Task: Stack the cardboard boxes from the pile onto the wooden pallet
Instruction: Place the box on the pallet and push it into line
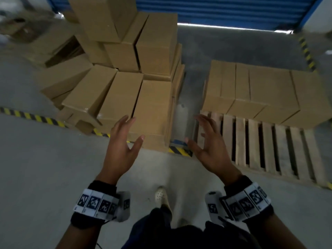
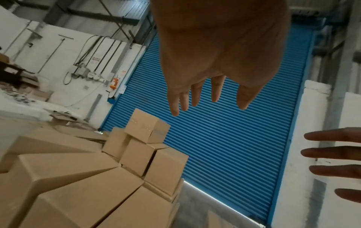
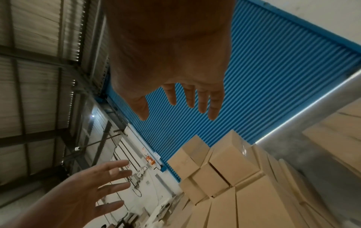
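Two hands spread, left hand [image 1: 124, 146], right hand [image 1: 209, 146]

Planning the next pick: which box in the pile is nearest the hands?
The front right box, at the pile's near corner: the open left hand hovers just before it.

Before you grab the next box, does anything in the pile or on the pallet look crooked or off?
Yes. The brown cardboard box topping the pile sits twisted and tilted against the boxes under it, and the leftmost box leans outward. The row of boxes on the slatted wooden pallet looks square. Both the left hand and right hand are empty.
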A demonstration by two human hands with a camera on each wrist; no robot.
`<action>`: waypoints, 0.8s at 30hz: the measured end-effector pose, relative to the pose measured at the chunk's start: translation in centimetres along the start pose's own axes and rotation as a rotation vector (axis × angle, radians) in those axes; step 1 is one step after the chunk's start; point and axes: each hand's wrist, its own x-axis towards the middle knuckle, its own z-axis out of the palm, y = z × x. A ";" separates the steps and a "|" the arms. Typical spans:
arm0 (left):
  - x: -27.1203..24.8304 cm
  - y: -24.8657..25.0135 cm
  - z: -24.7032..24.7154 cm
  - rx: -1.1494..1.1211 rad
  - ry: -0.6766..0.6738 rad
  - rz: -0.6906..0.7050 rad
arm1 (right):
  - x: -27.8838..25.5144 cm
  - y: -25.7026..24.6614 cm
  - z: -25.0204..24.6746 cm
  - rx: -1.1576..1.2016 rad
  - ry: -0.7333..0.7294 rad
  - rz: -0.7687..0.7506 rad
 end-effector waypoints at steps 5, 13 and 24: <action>1.0 -4.6 -1.0 0.005 -0.006 -0.102 | 2.9 -0.5 4.4 -0.029 -0.059 0.017; 9.3 -14.8 -1.2 -0.061 -0.088 -0.186 | 12.2 1.4 11.8 -0.095 -0.099 0.207; 23.7 -23.7 3.8 -0.044 -0.285 -0.259 | 24.2 6.7 17.5 -0.220 -0.147 0.407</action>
